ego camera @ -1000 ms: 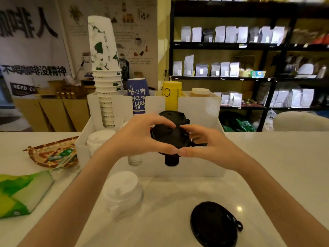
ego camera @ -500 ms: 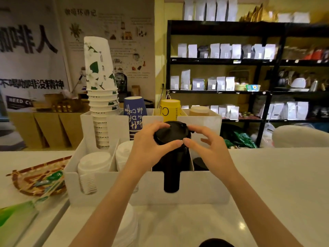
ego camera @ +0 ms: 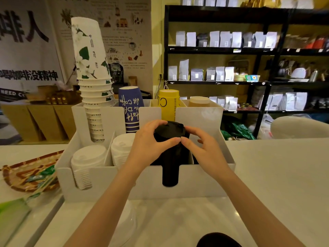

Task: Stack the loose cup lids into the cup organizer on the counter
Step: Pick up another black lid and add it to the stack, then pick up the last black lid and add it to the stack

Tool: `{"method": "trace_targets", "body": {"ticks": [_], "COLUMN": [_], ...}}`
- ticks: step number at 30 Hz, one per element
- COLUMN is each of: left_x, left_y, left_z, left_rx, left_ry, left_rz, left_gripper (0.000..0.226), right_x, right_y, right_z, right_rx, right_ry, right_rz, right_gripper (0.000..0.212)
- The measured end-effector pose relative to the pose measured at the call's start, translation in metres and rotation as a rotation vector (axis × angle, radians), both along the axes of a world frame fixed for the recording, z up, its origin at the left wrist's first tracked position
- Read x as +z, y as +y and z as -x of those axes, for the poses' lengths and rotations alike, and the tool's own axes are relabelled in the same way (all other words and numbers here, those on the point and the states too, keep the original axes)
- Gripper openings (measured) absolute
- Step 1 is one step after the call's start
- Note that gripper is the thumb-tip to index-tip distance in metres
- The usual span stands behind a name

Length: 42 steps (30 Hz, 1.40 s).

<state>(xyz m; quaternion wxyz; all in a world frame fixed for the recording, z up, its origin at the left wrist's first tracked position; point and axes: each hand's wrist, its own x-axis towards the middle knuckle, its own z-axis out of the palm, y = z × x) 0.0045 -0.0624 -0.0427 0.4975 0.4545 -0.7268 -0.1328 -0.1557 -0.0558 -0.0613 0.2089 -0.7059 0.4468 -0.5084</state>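
A white cup organizer [ego camera: 204, 182] stands on the counter in front of me. In its front middle slot rises a stack of black lids [ego camera: 170, 168]. On top of that stack sits a black lid [ego camera: 169, 130], gripped by my left hand [ego camera: 151, 141] from the left. My right hand [ego camera: 203, 148] touches its right edge with thumb and fingertips. White lid stacks [ego camera: 89, 157] [ego camera: 122, 148] fill the two left front slots. Another loose black lid [ego camera: 219, 240] lies at the bottom edge, and loose white lids [ego camera: 128, 225] lie blurred on the counter near my left forearm.
Cup stacks fill the organizer's back row: white-and-green [ego camera: 92, 82], blue [ego camera: 130, 107], yellow [ego camera: 168, 102], tan [ego camera: 199, 101]. A woven tray [ego camera: 26, 173] and green packets [ego camera: 10, 214] lie at left. The white counter [ego camera: 276, 175] extends right; black shelves stand behind.
Both hands have carried the black lid forward from in front of the organizer and lowered it onto the black lid stack. The view has shifted closer to the organizer.
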Motion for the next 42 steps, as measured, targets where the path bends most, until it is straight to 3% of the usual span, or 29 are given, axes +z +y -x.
{"method": "trace_targets", "body": {"ticks": [11, 16, 21, 26, 30, 34, 38, 42], "left_x": [-0.009, -0.017, -0.020, -0.034, -0.039, -0.054, -0.075, -0.092], "left_y": [-0.006, -0.006, -0.003, 0.008, 0.013, 0.027, 0.059, 0.090], "left_z": [-0.004, 0.002, 0.007, 0.018, 0.028, 0.038, 0.044, 0.041], "left_rx": [-0.059, -0.019, 0.018, 0.161, 0.215, 0.263, 0.097, -0.217], "left_ry": [0.006, -0.031, -0.049, -0.074, -0.049, -0.181, -0.264, -0.334], "left_rz": [-0.050, -0.043, -0.049, 0.096, 0.113, 0.167, 0.255, 0.135], "left_gripper": [0.051, 0.055, 0.054, 0.049, 0.053, 0.062, 0.058, 0.057], "right_x": [-0.004, -0.004, -0.018, -0.045, -0.071, -0.083, -0.079, -0.075], "right_y": [0.004, 0.021, 0.066, 0.118, 0.143, 0.157, 0.160, 0.163], "right_z": [-0.005, 0.008, 0.035, 0.065, 0.086, 0.091, 0.087, 0.084], "right_rx": [-0.091, -0.032, 0.045, 0.066, 0.118, 0.128, 0.142, 0.145], "right_ry": [0.147, 0.179, 0.240, 0.233, 0.370, 0.469, 0.480, 0.450], "right_rz": [0.103, -0.003, -0.053, -0.152, -0.393, -0.444, -0.371, -0.306], "right_gripper": [0.042, 0.060, 0.065, 0.072, 0.089, 0.089, 0.059, 0.051]}}
